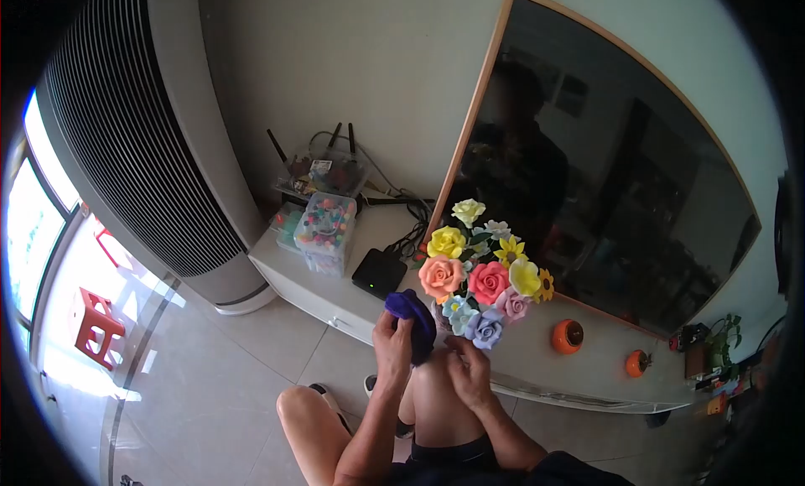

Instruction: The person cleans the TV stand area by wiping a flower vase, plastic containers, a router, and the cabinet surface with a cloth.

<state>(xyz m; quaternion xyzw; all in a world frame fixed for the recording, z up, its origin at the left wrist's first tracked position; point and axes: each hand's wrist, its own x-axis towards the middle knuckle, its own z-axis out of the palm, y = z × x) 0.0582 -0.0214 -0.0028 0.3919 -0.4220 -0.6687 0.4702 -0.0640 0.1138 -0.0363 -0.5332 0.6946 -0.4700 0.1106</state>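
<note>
A bunched purple cloth [421, 328] is gripped in my left hand [392, 348], its fingers wrapped round it, just above my knee. My right hand [470, 373] is closed, fingers curled, at the lower edge of the flower bouquet [480, 276]. What those fingers hold, if anything, is hidden. The bouquet has yellow, coral, pink, blue and lilac blooms and stands at the cabinet's front, close to both hands. Whatever carries the stems is mostly hidden behind the blooms and my hands.
Along the wall runs a low white cabinet [314, 291] with a black box [380, 272], clear plastic tubs [327, 230], a router and cables. A large television [612, 167] leans behind the bouquet. Two orange pots [567, 337] sit rightward. A tall air conditioner [147, 142] stands left, near red stools [99, 328].
</note>
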